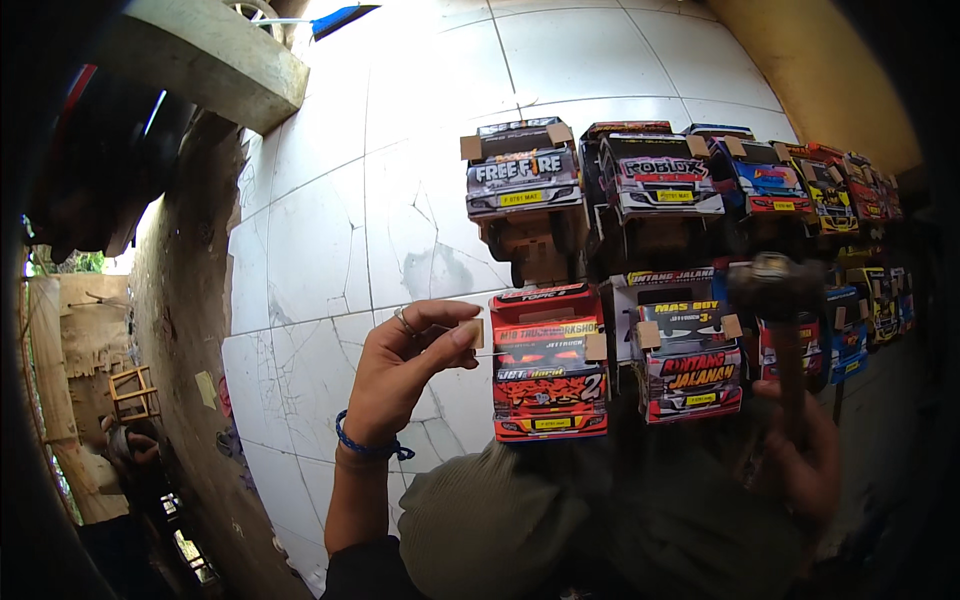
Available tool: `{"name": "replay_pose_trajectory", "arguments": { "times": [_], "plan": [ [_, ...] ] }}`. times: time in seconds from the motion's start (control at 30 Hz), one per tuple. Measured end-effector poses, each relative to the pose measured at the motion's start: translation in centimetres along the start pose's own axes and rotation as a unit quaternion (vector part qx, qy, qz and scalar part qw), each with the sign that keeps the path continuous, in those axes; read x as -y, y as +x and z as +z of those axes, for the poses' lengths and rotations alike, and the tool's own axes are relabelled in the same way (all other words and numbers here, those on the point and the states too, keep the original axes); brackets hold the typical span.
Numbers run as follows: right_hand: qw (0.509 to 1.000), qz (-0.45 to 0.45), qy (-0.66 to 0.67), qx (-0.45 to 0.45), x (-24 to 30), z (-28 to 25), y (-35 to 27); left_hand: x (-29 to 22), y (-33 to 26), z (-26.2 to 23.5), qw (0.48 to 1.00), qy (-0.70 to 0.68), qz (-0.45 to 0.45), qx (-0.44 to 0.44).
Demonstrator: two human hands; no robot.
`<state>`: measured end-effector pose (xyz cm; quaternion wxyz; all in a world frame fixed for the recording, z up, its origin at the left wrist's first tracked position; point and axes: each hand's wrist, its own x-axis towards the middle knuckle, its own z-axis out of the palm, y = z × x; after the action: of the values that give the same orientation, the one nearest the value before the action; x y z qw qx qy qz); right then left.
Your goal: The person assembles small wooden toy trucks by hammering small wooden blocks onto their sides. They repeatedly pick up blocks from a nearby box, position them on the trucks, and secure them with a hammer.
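Observation:
My left hand [405, 370], a blue braided bracelet at its wrist, pinches a small tan square piece [478, 334] between thumb and fingertips. It holds the piece beside the upper left edge of a red toy truck [550, 400] with a printed front. A thin nail-like line shows between my fingers and the truck; its kind is too small to tell. A similar tan square [596, 347] sits on that truck's right side. My right hand [805, 455] grips the handle of a hammer [775, 275], its head raised over the trucks at the right, slightly blurred.
Several more toy trucks stand in two rows, among them a grey-fronted one [525, 180] and a red and black one [692, 375]. They stand on white cracked tiles [310, 220]. A concrete post [215, 60] is at upper left, a small wooden stool [133, 393] at far left.

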<state>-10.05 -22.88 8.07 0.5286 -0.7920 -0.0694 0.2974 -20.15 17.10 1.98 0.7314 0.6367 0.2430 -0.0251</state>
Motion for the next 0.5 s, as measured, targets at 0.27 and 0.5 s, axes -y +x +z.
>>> {"name": "replay_pose_trajectory", "arguments": {
  "times": [0.27, 0.5],
  "plan": [
    [0.983, -0.061, -0.135, 0.112, 3.2, 3.4, 4.2, 2.3, -1.6, 1.0, 1.0, -0.005, 0.004, 0.004],
    [0.976, 0.0, -0.159, 0.151, 3.7, 3.1, 4.4, 2.9, -1.5, 0.7, 1.0, 0.004, -0.005, 0.01]
  ]
}}
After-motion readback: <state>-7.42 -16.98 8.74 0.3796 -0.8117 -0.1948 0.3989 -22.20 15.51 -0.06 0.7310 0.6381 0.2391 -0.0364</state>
